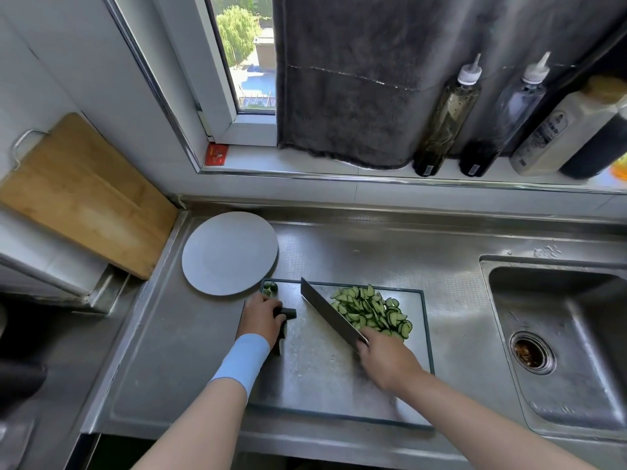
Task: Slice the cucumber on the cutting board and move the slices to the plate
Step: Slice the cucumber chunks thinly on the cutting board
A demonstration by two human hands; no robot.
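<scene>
A short dark-green cucumber (289, 313) stub is held down by the left hand (261, 317) on the left part of the cutting board (315, 368), which is rectangular, shiny grey and dark-rimmed. Pale half-moon slices (371, 310) with dark skin are heaped on the board's far right part, and the knife (329, 313), gripped by the right hand (386, 357), is held slanted between stub and heap. The round white plate (230, 252) is set flat at the board's far left corner, its near edge reaching over it.
</scene>
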